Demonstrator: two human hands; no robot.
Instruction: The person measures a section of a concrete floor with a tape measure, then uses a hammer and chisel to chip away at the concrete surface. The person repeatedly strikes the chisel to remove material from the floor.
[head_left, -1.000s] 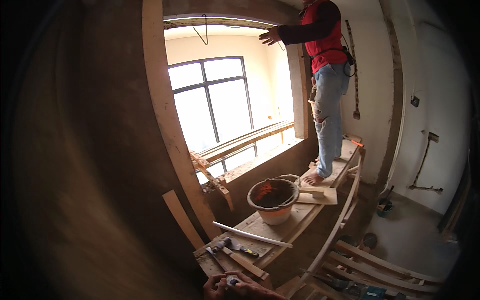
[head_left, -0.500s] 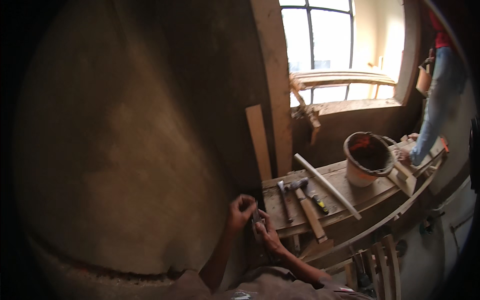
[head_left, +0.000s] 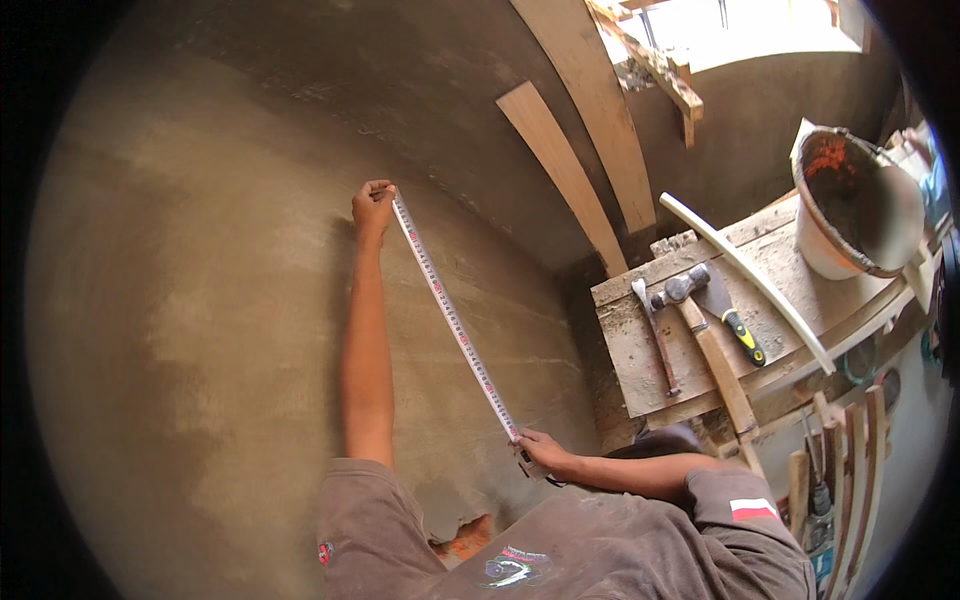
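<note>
A white tape measure blade point(head_left: 455, 322) is stretched in a straight slanting line in front of the plastered wall point(head_left: 240, 300). My left hand point(head_left: 372, 212), at the end of a raised arm, pinches the blade's upper end close to the wall. Lower down and to the right, my right hand point(head_left: 546, 455) is closed round the tape measure case point(head_left: 525, 462), which is mostly hidden by the fingers. I cannot tell whether the blade touches the wall. To the right of my hands, a hammer point(head_left: 712, 355), a small metal bar point(head_left: 655, 335) and a scraper with a black and yellow handle point(head_left: 743, 338) lie on a plank platform.
The plank platform point(head_left: 625, 345) also bears a pale strip point(head_left: 750, 278) and a mortar-stained bucket point(head_left: 815, 230). Wooden boards point(head_left: 565, 165) lean against the darker wall near the bright window point(head_left: 770, 30). Below right stand several wooden slats point(head_left: 850, 480). A broken patch point(head_left: 468, 540) shows reddish brick.
The tape blade has been drawn out long. My left hand has moved up and left along the wall with its end, while my right hand holds the case low. The view has tilted and shifted.
</note>
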